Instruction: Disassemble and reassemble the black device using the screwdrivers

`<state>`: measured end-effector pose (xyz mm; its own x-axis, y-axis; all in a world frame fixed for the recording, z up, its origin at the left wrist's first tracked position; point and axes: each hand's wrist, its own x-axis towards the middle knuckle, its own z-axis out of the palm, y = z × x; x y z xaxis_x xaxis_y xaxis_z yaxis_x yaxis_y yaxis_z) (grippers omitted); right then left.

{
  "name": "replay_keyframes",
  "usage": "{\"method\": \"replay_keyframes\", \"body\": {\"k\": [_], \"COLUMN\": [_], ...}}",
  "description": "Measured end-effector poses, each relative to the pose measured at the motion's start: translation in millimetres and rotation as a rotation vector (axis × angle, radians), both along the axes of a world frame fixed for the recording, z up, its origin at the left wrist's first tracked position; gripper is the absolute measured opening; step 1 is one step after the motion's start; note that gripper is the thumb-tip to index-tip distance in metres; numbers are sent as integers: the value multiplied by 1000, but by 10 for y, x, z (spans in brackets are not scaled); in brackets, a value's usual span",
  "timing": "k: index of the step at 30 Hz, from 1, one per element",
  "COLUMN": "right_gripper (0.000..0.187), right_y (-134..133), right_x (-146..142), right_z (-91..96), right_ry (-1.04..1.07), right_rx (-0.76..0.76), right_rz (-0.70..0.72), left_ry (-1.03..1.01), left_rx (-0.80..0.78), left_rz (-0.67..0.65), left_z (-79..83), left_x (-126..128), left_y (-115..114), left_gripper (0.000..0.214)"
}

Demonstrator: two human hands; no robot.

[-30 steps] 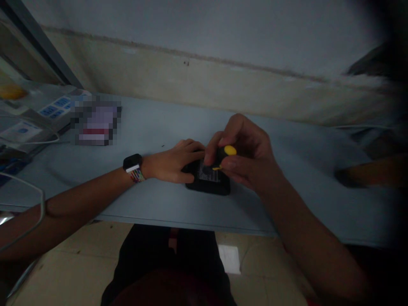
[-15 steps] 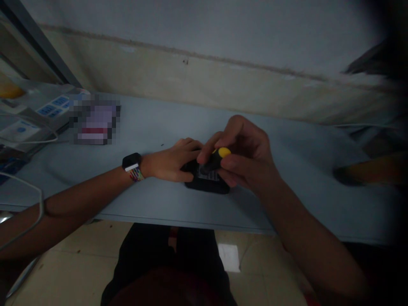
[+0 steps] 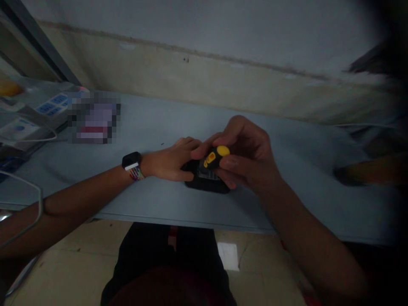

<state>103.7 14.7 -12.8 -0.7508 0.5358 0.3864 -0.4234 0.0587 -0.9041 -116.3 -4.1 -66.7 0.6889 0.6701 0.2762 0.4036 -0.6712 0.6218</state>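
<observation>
Should the fingers of my right hand (image 3: 255, 153), pinching the stubby black-and-yellow handle (image 3: 214, 159), tilt it too far, its hidden end might slip across the black rectangular device (image 3: 207, 184); that could skid too if my left hand (image 3: 174, 163), spread over its left end, presses too lightly. Whether those fingers grip, I can't tell. The device lies on the blue-grey desk (image 3: 143, 204), grey-printed label (image 3: 209, 175) up, partly covered.

at the left of the blue-grey table (image 3: 143, 208) lies a pixelated flat object (image 3: 97, 119), just beside a pale item (image 3: 54, 104) with blue markings; a pale cable (image 3: 40, 199) loops nearby. a blurred orange object (image 3: 382, 171) with a dark tip shows far right. behind stands a two-toned wall (image 3: 204, 29); below, a white square (image 3: 228, 256) shows on the tiled floor (image 3: 92, 240).
</observation>
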Motion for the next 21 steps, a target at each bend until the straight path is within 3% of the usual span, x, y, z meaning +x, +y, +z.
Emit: {"method": "replay_keyframes", "body": {"k": [8, 14, 21], "right_gripper": [30, 20, 31], "right_y": [40, 45, -3], "right_x": [-18, -47, -28], "right_z": [8, -32, 34], "right_ry": [-45, 42, -42], "right_rx": [-6, 34, 0], "right_rz": [-10, -5, -21], "left_ry": [89, 88, 57], "left_rx": [22, -3, 40], "left_rz": [-35, -37, -10], "left_z": [62, 52, 23], "left_x": [3, -2, -10], "left_y": [12, 20, 13], "left_gripper": [56, 56, 55]}}
